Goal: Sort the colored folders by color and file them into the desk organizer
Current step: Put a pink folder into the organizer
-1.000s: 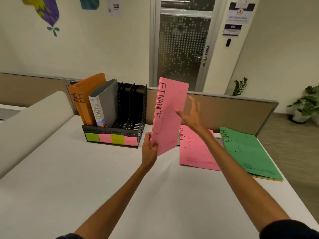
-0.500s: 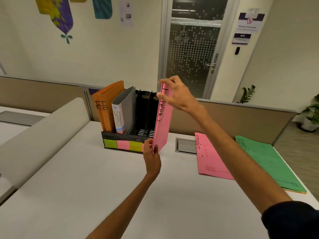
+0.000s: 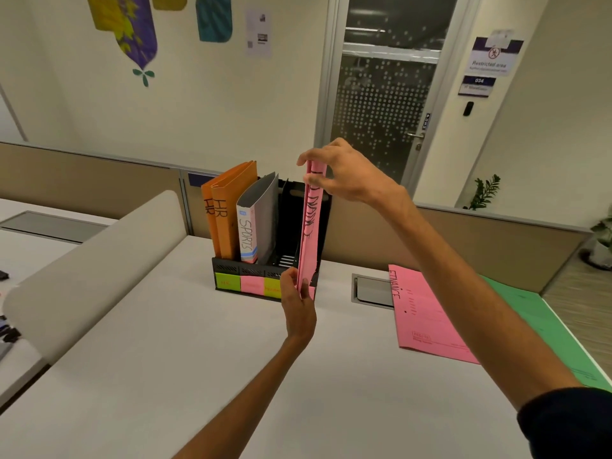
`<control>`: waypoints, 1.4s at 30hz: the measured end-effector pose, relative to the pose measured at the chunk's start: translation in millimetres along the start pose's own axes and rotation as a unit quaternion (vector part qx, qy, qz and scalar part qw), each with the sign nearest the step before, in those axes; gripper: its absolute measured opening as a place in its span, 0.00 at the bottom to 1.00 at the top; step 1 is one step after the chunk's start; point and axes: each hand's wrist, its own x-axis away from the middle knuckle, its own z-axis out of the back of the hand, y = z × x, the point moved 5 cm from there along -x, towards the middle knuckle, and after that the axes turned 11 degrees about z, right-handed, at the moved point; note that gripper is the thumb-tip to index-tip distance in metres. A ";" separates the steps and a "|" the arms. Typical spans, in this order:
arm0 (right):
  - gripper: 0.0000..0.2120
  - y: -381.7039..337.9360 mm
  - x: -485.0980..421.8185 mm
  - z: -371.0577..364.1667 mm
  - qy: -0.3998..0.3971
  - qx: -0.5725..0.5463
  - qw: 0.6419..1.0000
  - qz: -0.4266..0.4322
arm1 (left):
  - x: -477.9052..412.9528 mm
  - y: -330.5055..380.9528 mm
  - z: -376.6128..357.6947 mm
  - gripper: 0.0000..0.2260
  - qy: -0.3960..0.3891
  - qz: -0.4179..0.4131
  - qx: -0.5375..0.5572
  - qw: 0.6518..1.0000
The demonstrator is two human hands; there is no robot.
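1. My right hand [image 3: 347, 173] pinches the top edge of a pink folder [image 3: 309, 233], which stands upright and edge-on to me.
2. My left hand [image 3: 298, 306] grips that folder's bottom corner, just in front of the black desk organizer [image 3: 265, 270].
3. Whether the folder's lower edge sits inside the rightmost slot, I cannot tell.
4. Two orange HR folders [image 3: 225, 210] and a grey SPORTS folder [image 3: 255, 220] fill the left slots.
5. On the desk [image 3: 165, 376] to the right, a second pink folder [image 3: 427, 313] lies flat, overlapping a green folder [image 3: 546, 326].
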 end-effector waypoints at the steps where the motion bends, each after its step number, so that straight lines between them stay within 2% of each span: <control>1: 0.14 -1.6 -2.0 0.3 0.004 -0.012 1.000 0.006 | -1.5 0.0 2.2 0.11 0.002 -0.004 -0.002 1.000; 6: 0.09 -7.3 -15.6 -3.6 0.003 -0.030 0.999 -0.011 | -17.2 -0.9 15.3 0.11 -0.023 0.018 -0.015 0.999; 10: 0.10 -13.3 -20.7 -2.6 0.021 -0.064 0.998 -0.016 | -24.8 -10.7 28.9 0.26 -0.071 0.063 -0.012 0.995; 13: 0.08 -21.6 -24.9 -0.1 0.037 -0.079 0.996 0.001 | -26.2 -25.9 37.3 0.38 -0.089 0.140 0.037 0.985; 15: 0.08 -27.3 -28.6 -2.7 0.038 -0.073 0.997 0.008 | -29.7 -31.2 41.4 0.38 -0.085 0.193 0.068 0.975; 18: 0.09 -31.1 -32.6 -13.7 0.038 -0.065 0.997 0.004 | -37.7 -32.6 48.2 0.42 -0.100 0.231 0.106 0.962; 22: 0.17 -30.8 -37.3 -21.7 0.047 -0.066 0.997 -0.017 | -48.5 -39.5 62.5 0.32 -0.084 0.243 0.091 0.962; 28: 0.31 -22.3 -52.9 -27.3 0.034 -0.031 0.997 -0.057 | -60.5 -35.5 61.7 0.16 -0.109 0.267 0.124 0.949; 34: 0.34 -6.9 -63.4 -37.9 -0.003 -0.051 0.995 -0.083 | -71.8 -34.5 65.4 0.12 -0.108 0.264 0.142 0.948; 42: 0.33 1.8 -77.4 -36.1 -0.006 -0.089 0.992 -0.086 | -83.6 -30.6 61.4 0.10 -0.161 0.263 0.134 0.942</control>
